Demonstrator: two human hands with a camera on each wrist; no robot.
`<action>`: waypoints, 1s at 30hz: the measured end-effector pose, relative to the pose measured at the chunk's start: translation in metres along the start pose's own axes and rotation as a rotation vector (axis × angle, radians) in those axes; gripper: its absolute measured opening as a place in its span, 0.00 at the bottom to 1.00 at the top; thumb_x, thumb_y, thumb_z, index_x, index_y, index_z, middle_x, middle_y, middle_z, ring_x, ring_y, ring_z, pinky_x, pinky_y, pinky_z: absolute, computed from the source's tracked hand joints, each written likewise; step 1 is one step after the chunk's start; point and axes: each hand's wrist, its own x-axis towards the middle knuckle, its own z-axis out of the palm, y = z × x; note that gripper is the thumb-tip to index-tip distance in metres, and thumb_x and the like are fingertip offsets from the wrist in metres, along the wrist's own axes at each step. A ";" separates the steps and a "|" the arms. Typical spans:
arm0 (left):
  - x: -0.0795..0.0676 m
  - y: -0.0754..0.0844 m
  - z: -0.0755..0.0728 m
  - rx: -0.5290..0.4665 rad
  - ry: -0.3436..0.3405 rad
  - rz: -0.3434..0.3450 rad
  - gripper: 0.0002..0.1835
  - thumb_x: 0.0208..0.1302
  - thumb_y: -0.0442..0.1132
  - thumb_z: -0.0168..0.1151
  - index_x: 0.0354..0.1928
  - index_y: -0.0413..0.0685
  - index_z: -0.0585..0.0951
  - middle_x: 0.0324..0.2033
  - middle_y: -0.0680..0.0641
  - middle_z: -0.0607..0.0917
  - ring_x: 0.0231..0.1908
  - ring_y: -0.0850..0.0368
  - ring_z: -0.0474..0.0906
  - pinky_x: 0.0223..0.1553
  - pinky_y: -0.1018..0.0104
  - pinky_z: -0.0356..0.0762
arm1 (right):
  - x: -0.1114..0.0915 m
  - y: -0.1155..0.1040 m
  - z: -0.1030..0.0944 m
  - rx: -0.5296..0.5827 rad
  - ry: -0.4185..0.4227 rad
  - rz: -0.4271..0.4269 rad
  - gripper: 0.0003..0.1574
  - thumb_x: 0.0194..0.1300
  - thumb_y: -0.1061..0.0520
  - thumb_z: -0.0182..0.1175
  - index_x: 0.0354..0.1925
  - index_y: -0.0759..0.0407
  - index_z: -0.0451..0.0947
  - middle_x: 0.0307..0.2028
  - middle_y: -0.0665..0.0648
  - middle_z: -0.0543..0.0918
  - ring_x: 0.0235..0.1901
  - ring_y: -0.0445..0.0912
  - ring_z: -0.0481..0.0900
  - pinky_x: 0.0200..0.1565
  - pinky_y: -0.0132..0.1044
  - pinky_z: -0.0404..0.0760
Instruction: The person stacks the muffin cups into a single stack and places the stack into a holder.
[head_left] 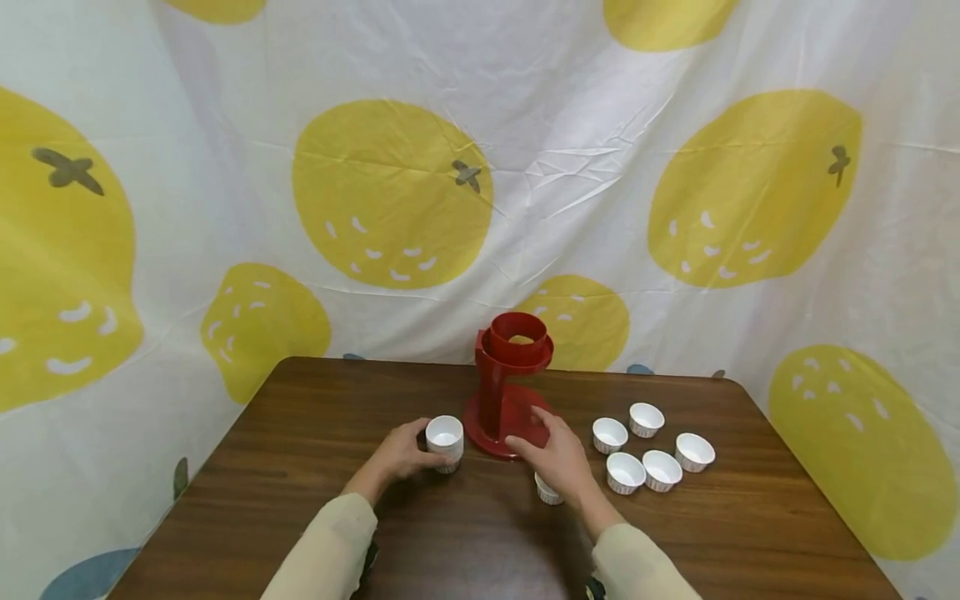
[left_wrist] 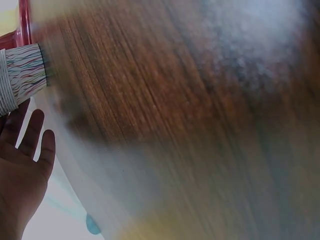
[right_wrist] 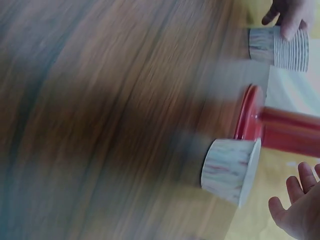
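A stack of nested white paper cups [head_left: 445, 437] stands on the table left of a red stand [head_left: 491, 400]. My left hand [head_left: 401, 452] holds this stack, its thumb in front and fingers at the far side. The stacked rims and streaky coloured pattern show in the right wrist view. My right hand [head_left: 558, 457] hovers with spread fingers and nothing in its grasp. Partly hidden beneath it, a single paper cup [head_left: 549, 492] sits upright near the base of the stand. That cup [right_wrist: 229, 170] shows its patterned wall in the right wrist view.
Several separate paper cups [head_left: 662, 471] stand upright to the right of my right hand. The red stand carries a round open holder [head_left: 517, 337] on top. Behind the brown wooden table [head_left: 330, 417] hangs a white cloth [head_left: 540, 167] printed with lemons.
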 end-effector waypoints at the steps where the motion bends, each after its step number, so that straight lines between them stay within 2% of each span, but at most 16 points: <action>1: 0.000 0.000 0.000 0.002 0.000 0.000 0.35 0.48 0.45 0.81 0.56 0.38 0.78 0.47 0.45 0.84 0.52 0.46 0.77 0.58 0.46 0.71 | -0.001 0.001 -0.002 -0.001 0.006 0.001 0.45 0.60 0.44 0.70 0.67 0.65 0.69 0.57 0.65 0.79 0.59 0.60 0.74 0.60 0.56 0.70; 9: -0.004 0.002 -0.003 0.019 -0.008 0.014 0.37 0.49 0.47 0.80 0.58 0.37 0.76 0.49 0.44 0.83 0.54 0.43 0.76 0.59 0.43 0.69 | -0.007 0.015 -0.016 0.010 0.013 0.021 0.47 0.60 0.42 0.70 0.67 0.67 0.68 0.61 0.68 0.75 0.63 0.61 0.70 0.62 0.59 0.67; 15: -0.004 0.004 -0.006 0.018 -0.024 0.029 0.38 0.50 0.50 0.79 0.59 0.37 0.76 0.49 0.43 0.83 0.52 0.43 0.77 0.57 0.43 0.70 | -0.012 0.025 -0.025 0.030 0.022 0.021 0.47 0.60 0.46 0.71 0.67 0.69 0.67 0.59 0.69 0.77 0.63 0.62 0.70 0.63 0.59 0.66; 22: -0.003 0.006 -0.004 0.000 -0.016 -0.008 0.34 0.50 0.48 0.79 0.57 0.40 0.78 0.47 0.46 0.83 0.50 0.47 0.77 0.56 0.45 0.71 | -0.020 0.040 -0.032 0.006 0.027 0.046 0.48 0.59 0.45 0.72 0.67 0.71 0.67 0.61 0.69 0.75 0.65 0.62 0.69 0.64 0.57 0.65; 30: -0.002 0.007 -0.004 0.006 -0.014 -0.010 0.34 0.50 0.46 0.79 0.58 0.40 0.78 0.47 0.45 0.83 0.51 0.46 0.77 0.56 0.45 0.71 | -0.033 0.047 -0.036 -0.025 0.001 0.056 0.50 0.57 0.43 0.73 0.67 0.70 0.67 0.62 0.70 0.74 0.65 0.62 0.68 0.64 0.57 0.64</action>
